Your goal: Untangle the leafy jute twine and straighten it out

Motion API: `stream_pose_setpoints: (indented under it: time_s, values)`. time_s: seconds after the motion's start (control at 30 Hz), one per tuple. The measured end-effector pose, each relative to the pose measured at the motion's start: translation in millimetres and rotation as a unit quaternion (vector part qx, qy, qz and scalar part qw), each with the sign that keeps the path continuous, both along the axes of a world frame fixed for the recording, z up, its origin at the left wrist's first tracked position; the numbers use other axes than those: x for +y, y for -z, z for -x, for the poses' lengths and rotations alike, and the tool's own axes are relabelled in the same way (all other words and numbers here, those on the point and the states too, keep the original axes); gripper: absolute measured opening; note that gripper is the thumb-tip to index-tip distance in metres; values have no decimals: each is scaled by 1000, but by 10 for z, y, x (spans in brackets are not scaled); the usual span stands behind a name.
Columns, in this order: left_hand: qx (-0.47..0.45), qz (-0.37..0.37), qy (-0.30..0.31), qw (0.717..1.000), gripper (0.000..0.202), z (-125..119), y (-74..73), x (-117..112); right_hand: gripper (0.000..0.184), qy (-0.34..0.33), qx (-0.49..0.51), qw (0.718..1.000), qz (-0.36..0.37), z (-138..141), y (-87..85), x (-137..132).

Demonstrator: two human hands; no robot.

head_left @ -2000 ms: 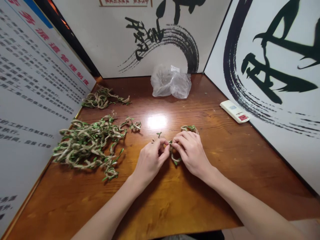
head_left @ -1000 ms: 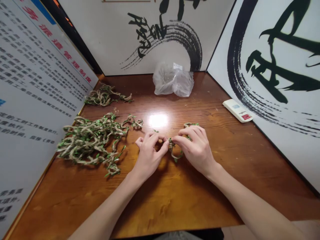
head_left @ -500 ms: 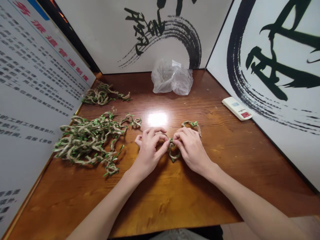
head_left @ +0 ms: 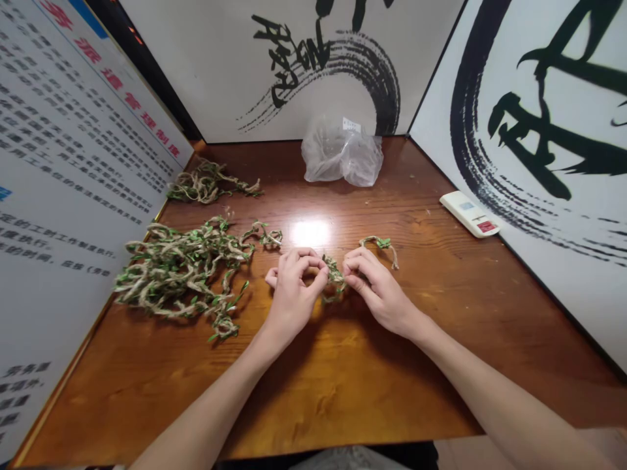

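Between my hands is a short length of twine with small green leaves (head_left: 334, 271), bunched just above the table. My left hand (head_left: 298, 281) pinches it from the left, thumb against forefinger. My right hand (head_left: 375, 284) is closed on its right side, the fingertips pressed together. Past my right knuckles a loose end of leafy twine (head_left: 383, 243) curves out onto the table; whether it joins the bunch is hidden by the hand. To the left lies a large tangled heap of the same leafy twine (head_left: 181, 271).
A smaller twine pile (head_left: 208, 181) lies at the back left. Against the back panel sits a crumpled clear plastic bag (head_left: 341, 153) with a white label. A white remote-like device (head_left: 470, 214) rests by the right panel. Printed panels enclose the wooden table (head_left: 313, 391) on three sides.
My hands have drawn slightly apart, and the leafy twine between them shows more, its hanging loop now lifted and blurred. The whole view has shifted a little.
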State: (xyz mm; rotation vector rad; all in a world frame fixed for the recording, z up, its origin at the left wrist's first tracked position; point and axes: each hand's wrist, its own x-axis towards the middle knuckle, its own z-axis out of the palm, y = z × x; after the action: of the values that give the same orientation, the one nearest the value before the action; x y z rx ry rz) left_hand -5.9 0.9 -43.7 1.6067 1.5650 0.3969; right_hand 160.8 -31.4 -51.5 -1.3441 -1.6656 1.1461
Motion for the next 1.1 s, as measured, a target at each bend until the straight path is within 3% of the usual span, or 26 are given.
stream_pose_setpoints:
  time_s: [0.1, 0.3, 0.5, 0.6, 0.77, 0.83, 0.97, 1.1]
  values:
    - [1, -32, -15, 999, 7, 10, -3, -6, 12, 36, -53, 998, -22, 12, -9, -10]
    - [34, -146, 29, 988, 10, 60, -29, -44, 19, 72, -186, 973, -119, 31, -68, -23]
    - [20, -110, 27, 993, 6, 45, -38, -39, 9, 75, -258, 945, -186, -13, -72, 3]
    - [17, -92, 5, 996, 7, 36, -18, -24, 12, 105, -258, 947, -162, -20, -44, -4]
    - [-8, -99, -12, 995, 8, 23, 16, -26, 9, 151, -225, 962, -16, 3, 0, -32]
    - [-1, -100, 0, 995, 7, 14, 15, -40, 10, 144, -238, 960, -27, 10, -28, -33]
    - [22, -95, 35, 995, 6, 0, -7, -69, 31, 56, -223, 967, -109, -8, -98, -12]
    - [33, -96, 47, 994, 9, 1, -24, -76, 14, 41, -262, 951, -161, -57, -72, 6]
